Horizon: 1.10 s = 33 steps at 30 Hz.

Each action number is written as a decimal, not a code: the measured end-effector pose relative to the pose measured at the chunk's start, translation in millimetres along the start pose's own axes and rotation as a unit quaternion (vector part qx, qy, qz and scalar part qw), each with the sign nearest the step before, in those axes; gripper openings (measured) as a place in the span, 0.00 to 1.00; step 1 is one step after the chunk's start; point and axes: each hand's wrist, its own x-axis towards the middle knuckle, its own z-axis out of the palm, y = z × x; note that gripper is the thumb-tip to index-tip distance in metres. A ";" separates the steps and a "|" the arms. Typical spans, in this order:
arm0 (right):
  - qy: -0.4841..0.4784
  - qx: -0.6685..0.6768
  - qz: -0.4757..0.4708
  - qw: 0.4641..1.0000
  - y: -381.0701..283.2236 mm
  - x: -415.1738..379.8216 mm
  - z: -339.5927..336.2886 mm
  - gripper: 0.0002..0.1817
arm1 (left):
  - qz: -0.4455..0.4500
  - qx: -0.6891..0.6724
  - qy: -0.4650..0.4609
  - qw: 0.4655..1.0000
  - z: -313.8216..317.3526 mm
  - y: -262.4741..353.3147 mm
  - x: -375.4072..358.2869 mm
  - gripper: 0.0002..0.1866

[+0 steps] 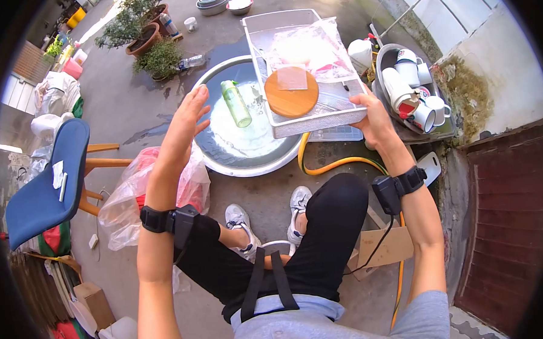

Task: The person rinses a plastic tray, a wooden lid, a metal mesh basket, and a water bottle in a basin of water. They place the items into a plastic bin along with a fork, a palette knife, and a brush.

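My right hand [375, 118] grips the near right corner of a white mesh basket [322, 121], tilted over the far right side of a metal basin. Inside the basket lie a round wooden disc [287, 98] and a clear plastic bag [313, 47]. Held up near the basin's left rim, my left hand [191, 117] has its fingers stretched out and nothing in them. The basin [247, 169] holds water, with a green translucent bottle [237, 104] in it.
At right, a tub [382, 68] is filled with several white mugs. A yellow hose [326, 169] runs beside the basin. To the left are a blue chair [46, 184] and a plastic bag [121, 214]. Potted plants [145, 40] stand farther off.
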 end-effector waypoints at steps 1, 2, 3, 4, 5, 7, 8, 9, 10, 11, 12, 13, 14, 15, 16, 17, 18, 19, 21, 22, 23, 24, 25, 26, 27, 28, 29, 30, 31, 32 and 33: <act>0.019 -0.007 -0.002 1.000 1.5 -5.2 -17.6 0.33 | -0.007 0.004 0.003 1.000 4.8 -1.3 2.2 0.35; 0.039 -0.014 -0.003 0.999 5.2 -10.8 -32.9 0.34 | -0.015 0.010 0.005 1.000 9.3 -3.4 4.3 0.34; 0.043 -0.013 -0.003 0.999 10.1 -16.4 -45.8 0.34 | -0.016 0.010 0.001 1.000 12.9 -6.5 6.8 0.34; 0.062 -0.016 -0.005 0.998 16.2 -22.2 -57.6 0.34 | -0.025 0.014 -0.004 1.000 15.6 -10.5 9.9 0.34; 0.081 -0.018 -0.006 0.997 22.8 -28.1 -67.9 0.35 | -0.035 0.018 -0.009 0.999 18.1 -15.0 13.3 0.34; 0.096 -0.018 0.011 0.995 38.0 -37.4 -85.9 0.36 | -0.045 0.023 -0.013 0.999 23.8 -22.5 18.8 0.33; 0.106 0.000 0.016 0.994 48.4 -39.7 -95.7 0.36 | -0.052 0.027 -0.020 0.998 26.6 -24.3 19.6 0.32; 0.116 0.018 0.021 0.993 58.9 -42.1 -105.4 0.36 | -0.058 0.031 -0.027 0.997 28.9 -25.8 20.7 0.32; 0.122 0.018 0.044 0.991 68.6 -45.5 -114.9 0.36 | -0.060 0.031 -0.031 0.997 30.9 -27.7 22.3 0.30; 0.124 0.020 0.045 0.991 78.6 -49.3 -121.5 0.36 | -0.062 0.033 -0.033 0.997 31.9 -29.1 24.0 0.30; 0.137 0.030 0.065 0.988 87.7 -53.7 -126.7 0.36 | -0.063 0.031 -0.038 0.997 32.4 -30.6 25.9 0.29; 0.149 0.039 0.085 0.984 97.0 -57.7 -132.7 0.36 | -0.064 0.029 -0.042 0.997 32.9 -32.2 28.2 0.29; 0.150 0.039 0.087 0.984 107.9 -61.6 -140.3 0.36 | -0.066 0.029 -0.043 0.996 33.0 -33.7 30.3 0.29; 0.156 0.051 0.097 0.982 119.9 -65.1 -148.3 0.36 | -0.067 0.026 -0.044 0.996 32.3 -35.5 32.5 0.29; 0.162 0.064 0.108 0.979 130.9 -67.7 -155.2 0.36 | -0.068 0.023 -0.045 0.996 31.2 -37.5 34.7 0.28; 0.161 0.065 0.111 0.978 140.5 -70.3 -161.8 0.36 | -0.071 0.025 -0.044 0.996 30.1 -39.4 36.6 0.28; 0.165 0.058 0.118 0.978 148.5 -72.7 -168.0 0.37 | -0.066 0.021 -0.045 0.997 29.5 -41.3 38.6 0.28; 0.169 0.051 0.124 0.977 156.1 -75.2 -173.5 0.37 | -0.062 0.017 -0.047 0.997 28.9 -43.0 40.3 0.28; 0.174 0.047 0.126 0.975 172.3 -76.4 -184.8 0.38 | -0.065 0.017 -0.050 0.996 27.0 -46.3 44.5 0.28; 0.185 0.039 0.133 0.973 180.6 -75.0 -190.4 0.38 | -0.067 0.016 -0.051 0.996 27.6 -48.0 46.4 0.28; 0.195 0.030 0.141 0.970 189.1 -73.3 -195.9 0.38 | -0.068 0.017 -0.052 0.996 29.2 -48.2 47.4 0.28; 0.214 0.027 0.147 0.965 193.8 -71.6 -196.6 0.38 | -0.069 0.017 -0.052 0.996 30.5 -47.0 47.8 0.27; 0.215 0.028 0.149 0.965 199.0 -70.6 -197.2 0.38 | -0.070 0.017 -0.052 0.996 31.5 -46.0 48.3 0.27; 0.219 0.040 0.149 0.963 203.9 -69.5 -197.6 0.38 | -0.072 0.017 -0.052 0.996 31.8 -45.9 49.1 0.27; 0.223 0.051 0.150 0.962 208.3 -67.9 -198.7 0.39 | -0.074 0.019 -0.056 0.995 31.7 -46.1 50.0 0.27; 0.230 0.058 0.160 0.958 216.2 -64.9 -202.3 0.39 | -0.076 0.020 -0.061 0.995 32.0 -46.0 50.9 0.27; 0.231 0.057 0.162 0.958 223.4 -60.2 -205.6 0.39 | -0.078 0.020 -0.061 0.995 33.4 -45.0 51.6 0.27; 0.240 0.051 0.165 0.955 230.5 -54.5 -208.2 0.39 | -0.080 0.026 -0.059 0.995 35.2 -43.4 52.2 0.27; 0.249 0.045 0.167 0.953 237.9 -48.1 -210.2 0.39 | -0.082 0.032 -0.057 0.995 36.8 -42.5 53.1 0.26; 0.248 0.042 0.148 0.956 246.3 -39.8 -211.7 0.38 | -0.083 0.032 -0.058 0.994 38.1 -43.0 53.7 0.26; 0.248 0.043 0.150 0.956 254.2 -29.5 -212.9 0.38 | -0.081 0.037 -0.061 0.994 38.9 -43.8 54.0 0.26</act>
